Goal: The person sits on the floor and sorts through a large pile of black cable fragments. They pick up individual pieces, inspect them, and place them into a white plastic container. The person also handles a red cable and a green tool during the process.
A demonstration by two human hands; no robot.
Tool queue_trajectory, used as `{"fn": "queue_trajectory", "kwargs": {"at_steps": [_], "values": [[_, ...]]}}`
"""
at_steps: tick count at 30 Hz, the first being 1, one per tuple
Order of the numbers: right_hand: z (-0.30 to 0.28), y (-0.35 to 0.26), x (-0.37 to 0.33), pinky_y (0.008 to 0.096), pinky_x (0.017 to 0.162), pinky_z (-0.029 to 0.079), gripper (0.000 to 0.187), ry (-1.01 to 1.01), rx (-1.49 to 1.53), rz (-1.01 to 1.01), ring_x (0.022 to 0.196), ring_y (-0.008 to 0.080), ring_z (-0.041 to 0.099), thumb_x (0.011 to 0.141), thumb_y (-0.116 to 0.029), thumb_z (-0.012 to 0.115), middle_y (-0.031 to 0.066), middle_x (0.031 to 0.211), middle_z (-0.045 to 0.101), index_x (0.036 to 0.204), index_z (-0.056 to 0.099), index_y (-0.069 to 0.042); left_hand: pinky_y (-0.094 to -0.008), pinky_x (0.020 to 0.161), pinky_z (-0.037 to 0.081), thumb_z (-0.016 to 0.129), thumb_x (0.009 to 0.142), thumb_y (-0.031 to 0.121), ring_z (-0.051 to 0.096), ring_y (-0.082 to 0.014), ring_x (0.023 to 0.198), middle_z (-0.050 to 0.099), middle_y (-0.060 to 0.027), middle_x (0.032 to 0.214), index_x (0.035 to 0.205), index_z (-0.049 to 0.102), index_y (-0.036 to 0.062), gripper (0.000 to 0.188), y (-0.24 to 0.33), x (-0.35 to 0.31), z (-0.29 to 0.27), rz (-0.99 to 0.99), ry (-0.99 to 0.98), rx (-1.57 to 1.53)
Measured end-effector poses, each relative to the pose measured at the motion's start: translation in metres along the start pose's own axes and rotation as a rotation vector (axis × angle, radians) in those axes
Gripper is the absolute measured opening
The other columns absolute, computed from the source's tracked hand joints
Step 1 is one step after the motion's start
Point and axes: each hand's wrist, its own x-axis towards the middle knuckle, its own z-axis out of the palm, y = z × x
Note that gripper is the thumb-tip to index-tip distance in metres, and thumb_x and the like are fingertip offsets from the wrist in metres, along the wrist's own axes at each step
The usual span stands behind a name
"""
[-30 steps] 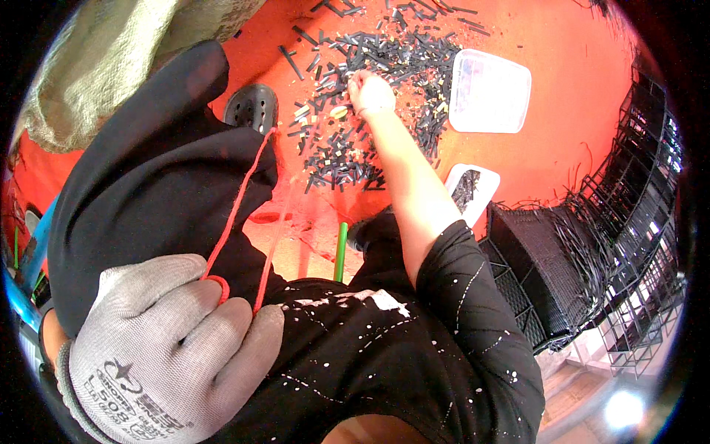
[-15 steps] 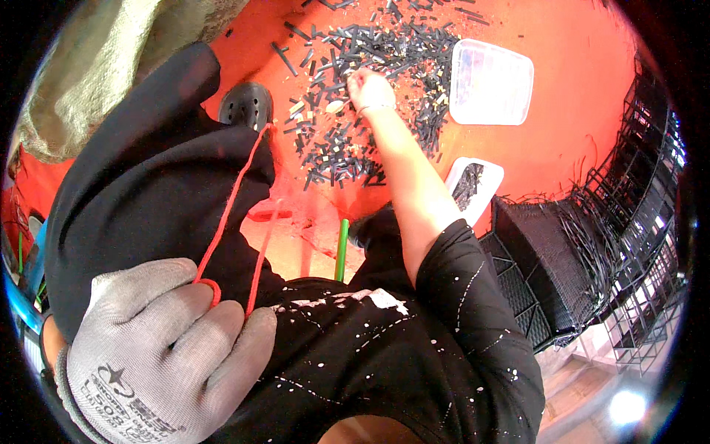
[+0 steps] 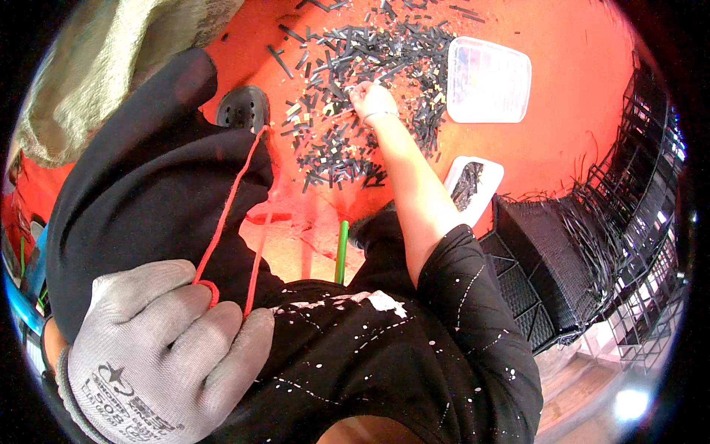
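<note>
My left hand (image 3: 166, 348), in a grey knitted glove, is closed around a red cord (image 3: 235, 192). One strand loops over a finger and runs up toward the shoe (image 3: 244, 109); another hangs between the fingers and drops toward the floor. Farther off, my bare right hand (image 3: 375, 101) reaches down into scattered short black strips (image 3: 344, 159) mixed with small tan bits. Its fingertips are pinched together among the pieces, and whatever they may hold is too small to tell. A thin band circles that wrist.
Right of the scattered strips is a clear plastic tub (image 3: 489, 80) on the red floor (image 3: 573, 111). Nearer stands a white container (image 3: 473, 189) with black strips inside. A black woven basket (image 3: 547, 266) and wire racks (image 3: 643, 222) line the right side; a pale woven sack (image 3: 111, 74) lies upper left.
My right hand has shifted slightly down and right over the strips. A pale oval thing beside it before no longer shows. My left hand keeps its grip on the cord.
</note>
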Motion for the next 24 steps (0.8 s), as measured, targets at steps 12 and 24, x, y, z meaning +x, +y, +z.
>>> {"fn": "queue_trajectory", "kwargs": {"at_steps": [12,24], "values": [[-0.021,-0.027,0.030,0.0386,0.080,0.048,0.027,-0.007,-0.165,-0.134,0.089,0.0303,0.062,0.080,-0.034,0.060,0.0124,0.092,0.066,0.095,0.066,-0.012,-0.0388,0.076,0.047,0.057,0.057,0.022,0.056,-0.0190,0.076,0.059,-0.0025,0.083,0.089,0.066,0.0080,0.036,0.000,-0.003,0.000,-0.022,-0.049,-0.042],[-0.033,-0.014,0.028,0.0410,0.080,0.049,0.021,0.116,-0.022,0.005,0.091,0.0297,0.063,0.082,-0.031,0.058,0.0123,0.095,0.066,0.091,0.066,-0.014,-0.0394,0.077,0.048,0.057,0.056,0.022,0.056,-0.0196,0.077,0.059,-0.0028,0.084,0.089,0.066,0.0078,0.037,-0.001,0.000,-0.003,-0.008,-0.019,-0.033]]}}
